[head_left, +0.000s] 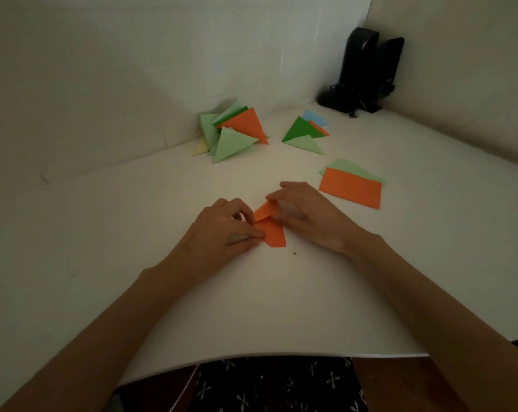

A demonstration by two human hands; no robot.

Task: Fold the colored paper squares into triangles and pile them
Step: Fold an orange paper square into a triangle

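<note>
the step in hand is the fold itself: an orange sheet [272, 234] lies on the white surface [133, 233] in the near middle, between both hands, with its far flap turned over but not yet flat. the left hand [222, 226] comes in from the near left, its fingers curled and pinching the sheet's left edge, thumb laid along the near part. the right hand [308, 214] reaches from the near right, wrist low, its fingers bent over the far flap and holding it down at the corner.

next, by my judgement, the flap's corner must be brought to meet the opposite corner, then the crease pressed along its length. the finished triangle would then go to the far side, where a big pile [237, 132] of triangles and a smaller pile [303, 135] to its right lie. two flat sheets wait unfolded at the right: an orange square [351, 188] lying on a light green square [358, 171].
</note>
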